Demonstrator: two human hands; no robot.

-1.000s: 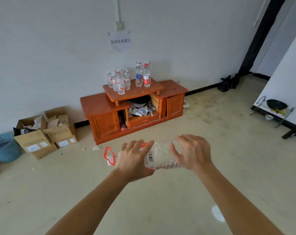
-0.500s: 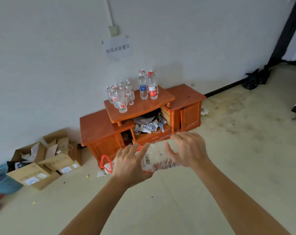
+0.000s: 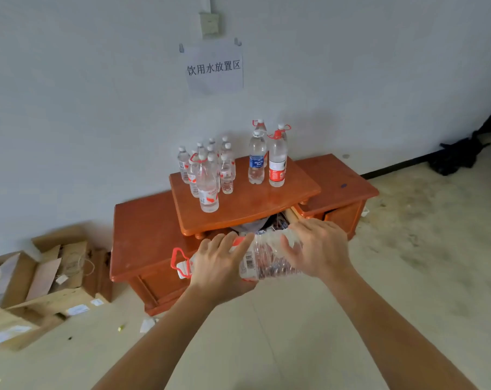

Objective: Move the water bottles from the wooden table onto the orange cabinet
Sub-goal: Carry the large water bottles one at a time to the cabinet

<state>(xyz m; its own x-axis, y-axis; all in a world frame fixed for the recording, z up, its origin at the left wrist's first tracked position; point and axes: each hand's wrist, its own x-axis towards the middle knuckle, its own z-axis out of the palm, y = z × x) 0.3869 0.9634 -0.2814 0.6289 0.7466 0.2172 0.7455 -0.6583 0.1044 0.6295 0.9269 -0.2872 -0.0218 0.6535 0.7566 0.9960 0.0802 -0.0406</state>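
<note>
Left hand and blurred right hand seemingly both grip the bottle crosswise, cap leftward, just before the cabinet.

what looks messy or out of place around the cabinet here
The open middle compartment of the cabinet is stuffed with clutter, and torn-open cardboard boxes sit on the floor to its left. The bottle held sideways by the left hand and right hand looks crinkled; the bottles on top stand upright.

Glossy orange wooden cabinet here, clear plastic water bottles upright on its raised top, two separate clusters.
</note>
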